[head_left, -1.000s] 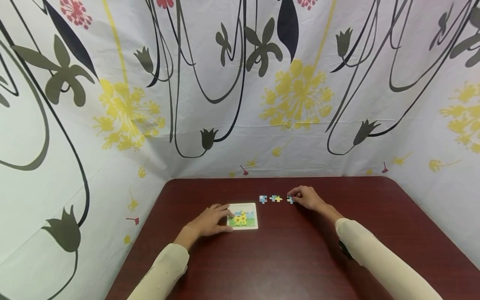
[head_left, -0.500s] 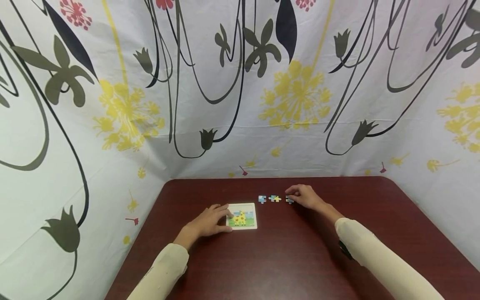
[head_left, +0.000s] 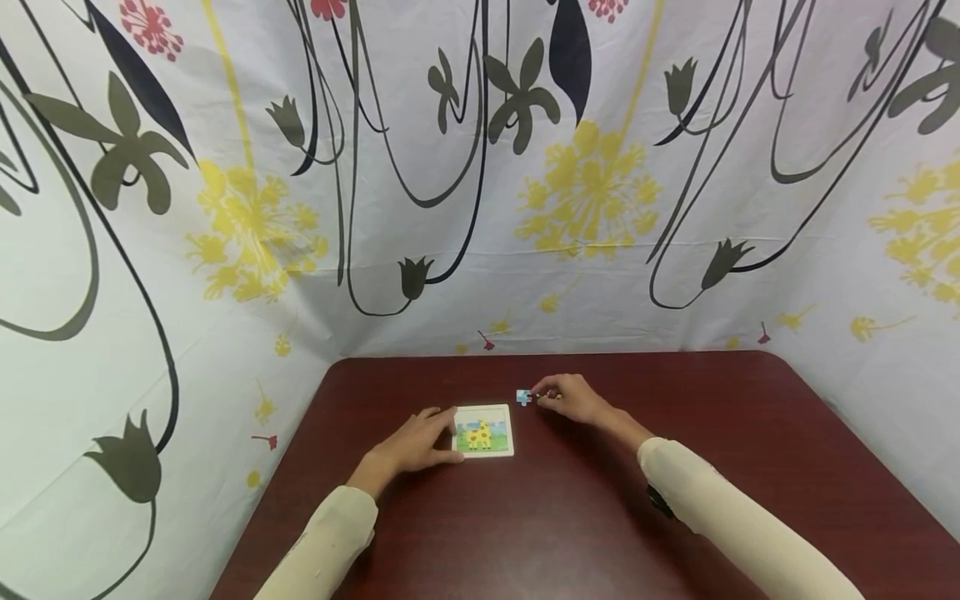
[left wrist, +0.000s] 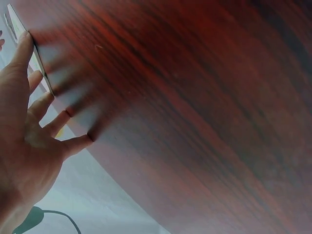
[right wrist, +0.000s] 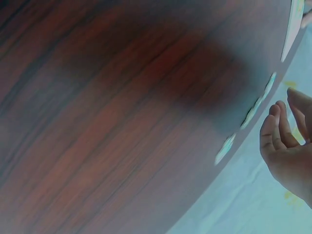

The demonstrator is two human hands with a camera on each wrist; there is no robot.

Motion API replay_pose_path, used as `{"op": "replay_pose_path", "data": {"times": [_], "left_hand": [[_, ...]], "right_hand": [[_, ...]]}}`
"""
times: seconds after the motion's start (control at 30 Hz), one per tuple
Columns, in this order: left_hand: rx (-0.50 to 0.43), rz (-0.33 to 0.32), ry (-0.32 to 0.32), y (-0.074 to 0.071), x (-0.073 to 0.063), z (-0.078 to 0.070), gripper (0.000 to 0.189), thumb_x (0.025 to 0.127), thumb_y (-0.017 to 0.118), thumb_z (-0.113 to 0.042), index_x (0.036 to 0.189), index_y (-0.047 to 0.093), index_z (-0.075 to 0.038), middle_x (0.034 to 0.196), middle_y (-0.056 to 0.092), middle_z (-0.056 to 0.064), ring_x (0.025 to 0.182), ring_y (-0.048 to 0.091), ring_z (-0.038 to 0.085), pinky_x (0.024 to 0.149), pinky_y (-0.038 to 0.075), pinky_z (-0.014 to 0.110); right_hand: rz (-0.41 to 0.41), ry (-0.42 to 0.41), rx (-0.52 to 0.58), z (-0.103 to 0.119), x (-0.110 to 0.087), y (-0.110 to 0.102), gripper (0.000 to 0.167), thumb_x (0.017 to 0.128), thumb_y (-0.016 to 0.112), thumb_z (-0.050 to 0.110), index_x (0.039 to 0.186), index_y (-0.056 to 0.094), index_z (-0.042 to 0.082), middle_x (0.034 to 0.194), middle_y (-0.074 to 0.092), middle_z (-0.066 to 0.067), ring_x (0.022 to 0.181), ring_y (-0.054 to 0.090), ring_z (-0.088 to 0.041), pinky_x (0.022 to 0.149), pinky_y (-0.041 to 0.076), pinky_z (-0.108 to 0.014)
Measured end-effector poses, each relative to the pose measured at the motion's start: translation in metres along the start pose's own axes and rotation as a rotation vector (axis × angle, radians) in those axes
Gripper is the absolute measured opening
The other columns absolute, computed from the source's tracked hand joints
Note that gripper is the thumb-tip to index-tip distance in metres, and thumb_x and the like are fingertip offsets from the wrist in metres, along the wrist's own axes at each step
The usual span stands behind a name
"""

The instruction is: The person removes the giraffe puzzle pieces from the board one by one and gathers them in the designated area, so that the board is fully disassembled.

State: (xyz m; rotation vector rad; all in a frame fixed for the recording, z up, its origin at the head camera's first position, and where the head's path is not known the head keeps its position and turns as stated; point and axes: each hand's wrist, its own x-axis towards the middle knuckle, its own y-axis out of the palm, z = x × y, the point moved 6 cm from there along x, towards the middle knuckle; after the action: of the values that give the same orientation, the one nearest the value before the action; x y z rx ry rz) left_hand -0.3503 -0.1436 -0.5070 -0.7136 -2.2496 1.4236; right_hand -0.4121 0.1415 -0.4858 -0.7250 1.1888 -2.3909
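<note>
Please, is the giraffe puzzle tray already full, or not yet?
Not full: the tray has a bare strip along its far edge, and loose pieces lie nearby.

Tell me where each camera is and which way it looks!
Head: on the person's head, facing forward and down at the table; left hand, right hand and sleeves show.
Left wrist: on that wrist, looking across the table; mostly the left hand shows.
Right wrist: on that wrist, looking toward puzzle pieces; the right hand shows, plus a bit of the left.
Head and right wrist share the puzzle pieces and giraffe tray.
</note>
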Motion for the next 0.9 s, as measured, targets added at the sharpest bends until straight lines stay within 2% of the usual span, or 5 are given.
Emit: {"op": "replay_pose_path", "data": {"times": [0.2, 0.37, 0.47, 0.7, 0.9], "left_hand": [[0.006, 0.004, -0.016, -0.001, -0.001, 0.0, 0.063, 0.095, 0.075, -0.046, 0.144, 0.053, -0.012, 0.119, 0.061, -0.002, 0.145, 0.04, 0.04, 0.113, 0.029, 0.072], [0.011, 0.004, -0.021, -0.001, -0.001, 0.001, 0.068, 0.095, 0.075, -0.047, 0.147, 0.051, -0.011, 0.118, 0.061, -0.003, 0.144, 0.041, 0.039, 0.112, 0.032, 0.068], [0.003, 0.004, -0.02, -0.001, 0.0, 0.001, 0.068, 0.095, 0.075, -0.047, 0.147, 0.051, -0.011, 0.118, 0.062, -0.003, 0.145, 0.041, 0.039, 0.112, 0.033, 0.068], [0.016, 0.005, -0.019, 0.001, 0.001, 0.004, 0.071, 0.095, 0.074, -0.049, 0.149, 0.05, -0.011, 0.116, 0.061, -0.007, 0.145, 0.041, 0.038, 0.113, 0.034, 0.067], [0.001, 0.012, -0.037, 0.0, -0.001, 0.004, 0.072, 0.095, 0.074, -0.05, 0.151, 0.048, -0.012, 0.118, 0.062, -0.007, 0.147, 0.038, 0.038, 0.114, 0.031, 0.068]], "right_hand": [[0.054, -0.059, 0.062, 0.028, 0.01, 0.02, 0.02, 0.097, 0.073, 0.007, 0.116, 0.075, -0.001, 0.109, 0.076, -0.014, 0.094, 0.074, -0.026, 0.078, 0.06, -0.034], [0.103, -0.098, 0.108, 0.047, 0.018, 0.038, 0.021, 0.098, 0.071, 0.006, 0.117, 0.075, -0.002, 0.106, 0.075, -0.015, 0.093, 0.074, -0.026, 0.078, 0.06, -0.033], [0.122, -0.12, 0.108, 0.057, 0.024, 0.045, 0.021, 0.098, 0.071, 0.006, 0.118, 0.075, -0.003, 0.11, 0.075, -0.016, 0.095, 0.074, -0.027, 0.079, 0.06, -0.032], [0.174, -0.121, 0.105, 0.073, 0.036, 0.061, 0.021, 0.096, 0.074, 0.007, 0.115, 0.076, -0.002, 0.113, 0.075, -0.015, 0.098, 0.073, -0.03, 0.08, 0.06, -0.032], [0.216, -0.111, 0.098, 0.081, 0.043, 0.073, 0.022, 0.094, 0.078, 0.008, 0.114, 0.077, -0.001, 0.111, 0.076, -0.013, 0.09, 0.073, -0.025, 0.076, 0.059, -0.029]]}}
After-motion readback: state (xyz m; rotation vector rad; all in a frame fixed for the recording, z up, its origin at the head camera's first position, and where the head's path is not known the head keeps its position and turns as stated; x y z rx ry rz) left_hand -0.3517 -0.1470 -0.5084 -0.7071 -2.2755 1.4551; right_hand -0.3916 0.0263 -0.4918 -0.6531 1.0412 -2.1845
